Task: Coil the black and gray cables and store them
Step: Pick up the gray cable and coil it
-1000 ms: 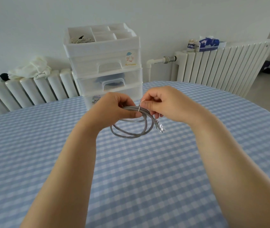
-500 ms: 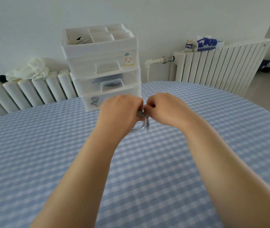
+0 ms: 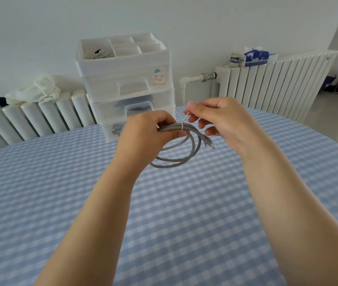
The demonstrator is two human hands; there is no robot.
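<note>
A coiled gray cable (image 3: 186, 155) with a clear plug end hangs above the checked table, gripped at its top by my left hand (image 3: 147, 137). A thin white twist tie (image 3: 183, 123) is wrapped around the bundled strands. My right hand (image 3: 219, 118) pinches the tie's free end between thumb and forefinger, just right of and above the coil. No black cable lies on the table; something dark with pale wires sits in the top tray of the white drawer unit (image 3: 127, 79).
The white three-drawer unit stands at the table's far edge, behind my hands. White radiators (image 3: 275, 83) line the wall, with cloths on the left one and a blue tissue pack (image 3: 255, 57) on the right one. The blue checked tablecloth (image 3: 176, 213) spreads toward me.
Half a second ago my hands were pressed together over the coil, hiding it. Now they have separated, my right hand has lifted up with the tie end, and the loops hang in view.
</note>
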